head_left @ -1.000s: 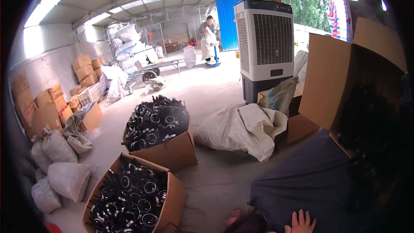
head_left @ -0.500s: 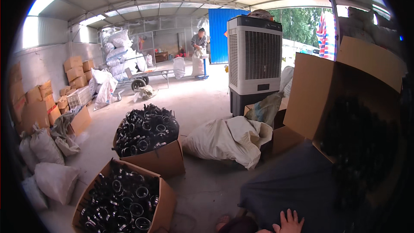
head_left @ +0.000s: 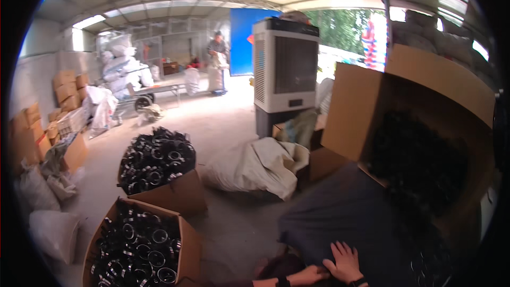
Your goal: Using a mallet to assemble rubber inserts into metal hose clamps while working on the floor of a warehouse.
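Note:
My right hand [head_left: 344, 263] lies flat on a dark grey cloth-covered surface [head_left: 334, 212], its fingers spread and holding nothing. Just left of it, at the cloth's near edge, my left hand [head_left: 309, 275] has its fingers curled together; what they hold, if anything, is hidden. Beyond the cloth at the right, a large open carton [head_left: 350, 111] is tipped toward me. From it a heap of small black pieces [head_left: 419, 159] spills to the cloth's right side; their shape is too dark to make out.
Two cartons on the left, a near one [head_left: 191, 244] and a farther one [head_left: 172, 196], brim with black parts with shiny rings. A cream woven sack [head_left: 255, 167] lies ahead, before a tall air cooler [head_left: 287, 69]. Another person [head_left: 218, 56] stands far back beside white sacks.
The view has swung right, so everything sits farther left. My left hand and both wrists have come into sight; my right hand is still spread on the cloth.

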{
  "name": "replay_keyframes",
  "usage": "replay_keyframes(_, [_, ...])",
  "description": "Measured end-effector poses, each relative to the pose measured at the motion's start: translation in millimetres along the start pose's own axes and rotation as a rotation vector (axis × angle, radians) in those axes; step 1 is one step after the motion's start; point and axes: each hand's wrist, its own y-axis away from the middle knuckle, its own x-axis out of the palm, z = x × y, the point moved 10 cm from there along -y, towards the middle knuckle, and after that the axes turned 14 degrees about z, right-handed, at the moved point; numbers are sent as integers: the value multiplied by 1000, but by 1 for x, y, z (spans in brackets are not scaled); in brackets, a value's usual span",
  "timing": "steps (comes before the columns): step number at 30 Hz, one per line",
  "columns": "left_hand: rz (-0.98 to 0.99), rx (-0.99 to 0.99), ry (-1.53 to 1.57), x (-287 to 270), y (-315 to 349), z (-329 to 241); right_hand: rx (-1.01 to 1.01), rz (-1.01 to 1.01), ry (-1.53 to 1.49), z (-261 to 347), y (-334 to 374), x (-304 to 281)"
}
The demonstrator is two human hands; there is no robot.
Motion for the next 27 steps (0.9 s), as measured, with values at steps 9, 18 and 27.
replay_keyframes(9, [-2,-88,448,-21,13,-82,-76,84,-160,-1,57,-37])
replay_keyframes(18, [-422,232,124,-82,-17,-120,51,-166,-469,-54,33,-80])
replay_keyframes(27, [-563,254,-694,-78,-21,-137,348,-534,-313,-150,-8,-120])
